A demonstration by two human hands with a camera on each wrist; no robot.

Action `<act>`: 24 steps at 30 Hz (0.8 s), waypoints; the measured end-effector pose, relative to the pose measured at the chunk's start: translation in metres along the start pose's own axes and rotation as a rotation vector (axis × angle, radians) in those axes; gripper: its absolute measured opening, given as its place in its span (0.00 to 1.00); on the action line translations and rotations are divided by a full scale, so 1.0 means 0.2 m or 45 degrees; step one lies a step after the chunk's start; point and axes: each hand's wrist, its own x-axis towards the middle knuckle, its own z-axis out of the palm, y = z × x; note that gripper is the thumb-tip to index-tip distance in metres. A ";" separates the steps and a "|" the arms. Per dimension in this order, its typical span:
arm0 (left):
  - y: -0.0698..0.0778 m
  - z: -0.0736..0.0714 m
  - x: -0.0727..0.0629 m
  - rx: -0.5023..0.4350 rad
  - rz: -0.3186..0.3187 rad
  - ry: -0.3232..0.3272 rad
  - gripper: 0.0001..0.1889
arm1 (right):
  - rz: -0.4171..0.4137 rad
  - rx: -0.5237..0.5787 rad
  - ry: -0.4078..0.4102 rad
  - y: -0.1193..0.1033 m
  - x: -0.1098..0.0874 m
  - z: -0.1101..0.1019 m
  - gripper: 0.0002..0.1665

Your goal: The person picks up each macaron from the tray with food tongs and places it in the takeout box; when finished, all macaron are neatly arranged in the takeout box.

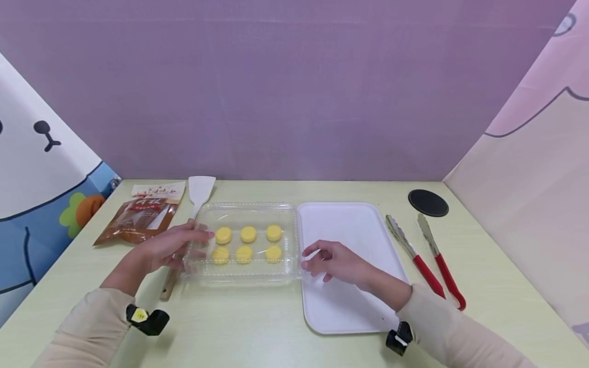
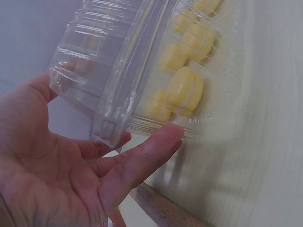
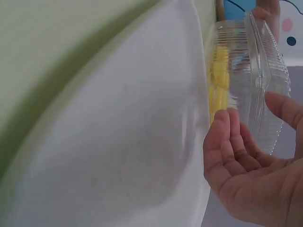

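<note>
A clear plastic box (image 1: 285, 268) with a ribbed rim contains several yellow macarons (image 1: 248, 234) in two rows. At its left end is my left hand (image 1: 167, 245), thumb against the lid and fingers bent round the lower corner. The left wrist view shows these fingers (image 2: 161, 137) close to the base. My right hand (image 1: 333, 260) hovers above the white tray (image 1: 354, 317), fingertips right at the box's right edge. Its fingers (image 3: 221, 130) are loosely bent, with the thumb apart from them near the rim.
A white spatula (image 1: 201, 190) with a wooden handle passes beneath the left hand. Behind it lies a brown food packet (image 1: 142, 214). Red-handled tongs (image 1: 430, 276) lie right of the tray, near a black round disc (image 1: 428, 203). A purple backdrop closes off the back.
</note>
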 end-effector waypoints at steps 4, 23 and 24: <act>0.00 0.00 0.00 -0.007 0.000 -0.009 0.50 | -0.021 0.086 -0.103 0.02 -0.01 0.01 0.18; 0.00 0.00 0.00 -0.007 0.005 -0.024 0.48 | -0.036 0.242 -0.227 0.06 0.01 0.03 0.17; 0.00 0.00 0.00 -0.006 0.005 -0.025 0.48 | -0.039 0.245 -0.223 0.06 0.01 0.03 0.17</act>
